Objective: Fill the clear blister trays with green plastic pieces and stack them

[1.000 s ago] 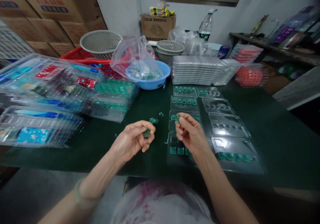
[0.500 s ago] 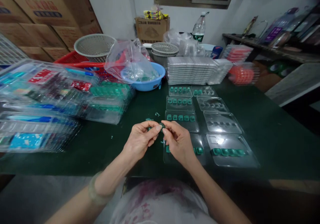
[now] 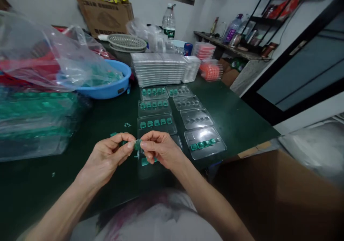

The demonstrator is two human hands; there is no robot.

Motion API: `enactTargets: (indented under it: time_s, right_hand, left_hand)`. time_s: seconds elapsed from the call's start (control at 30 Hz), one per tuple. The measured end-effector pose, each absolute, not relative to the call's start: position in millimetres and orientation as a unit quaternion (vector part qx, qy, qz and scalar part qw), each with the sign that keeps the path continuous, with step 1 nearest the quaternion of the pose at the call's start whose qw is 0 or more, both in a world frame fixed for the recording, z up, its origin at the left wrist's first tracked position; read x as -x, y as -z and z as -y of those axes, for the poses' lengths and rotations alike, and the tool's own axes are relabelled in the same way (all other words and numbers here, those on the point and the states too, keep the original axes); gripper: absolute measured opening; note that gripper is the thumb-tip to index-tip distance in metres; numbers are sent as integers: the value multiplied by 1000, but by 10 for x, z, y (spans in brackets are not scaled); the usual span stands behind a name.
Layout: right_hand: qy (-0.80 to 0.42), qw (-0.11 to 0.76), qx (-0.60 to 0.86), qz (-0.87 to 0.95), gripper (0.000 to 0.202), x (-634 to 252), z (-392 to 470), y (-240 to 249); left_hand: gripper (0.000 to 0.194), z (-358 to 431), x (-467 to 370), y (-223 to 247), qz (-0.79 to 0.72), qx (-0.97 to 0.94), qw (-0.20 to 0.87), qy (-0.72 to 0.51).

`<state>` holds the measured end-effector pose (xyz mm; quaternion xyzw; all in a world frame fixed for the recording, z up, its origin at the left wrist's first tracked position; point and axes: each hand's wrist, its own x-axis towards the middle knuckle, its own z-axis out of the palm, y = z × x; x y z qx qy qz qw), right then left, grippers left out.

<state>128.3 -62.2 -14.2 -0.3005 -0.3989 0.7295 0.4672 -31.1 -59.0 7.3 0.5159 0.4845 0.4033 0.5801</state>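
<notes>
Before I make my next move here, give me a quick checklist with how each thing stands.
1. Piece held securely: looks ok; the fingers of the left hand and right hand pinch the small green piece.
2. Nearest left tray full: cannot tell; the right hand hides part of it.
3. Room in another tray: ok; the second-nearest right tray shows no green pieces.
4. Table free of scraps: not ok; a thin scrap lies left of the trays.
5. Bottle upright: ok; it stands behind the stacked trays.
</notes>
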Motion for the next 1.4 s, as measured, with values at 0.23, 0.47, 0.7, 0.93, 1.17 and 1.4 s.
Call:
enactTargets:
  time_s: [0.23, 0.47, 0.7, 0.93, 1.17, 1.4]
  right_hand:
    - [-700, 450, 341, 437, 18, -1464, 635, 268]
    - [-453, 522, 441, 572, 25, -1608, 828, 149]
    - [-291, 483, 456, 688, 15, -1691, 950, 94]
    - [-205, 476, 533, 669, 15, -2149, 1124, 86]
    - [-64, 374, 726, 573, 18, -3539, 1285, 300]
    - [-52, 248, 728, 637, 19, -3668, 1157, 485]
  left_hand:
    - [15, 613, 156, -101, -475, -497, 624, -372]
    - [19, 592, -76, -156, -488, -461, 641, -372]
    - [15, 566, -200, -174, -439, -445, 696, -352]
    - [21, 551, -336, -184, -414, -393, 759, -315]
    - [32, 430, -128, -115, -405, -394, 754, -335]
    - [26, 461, -138, -172, -407, -433, 743, -308]
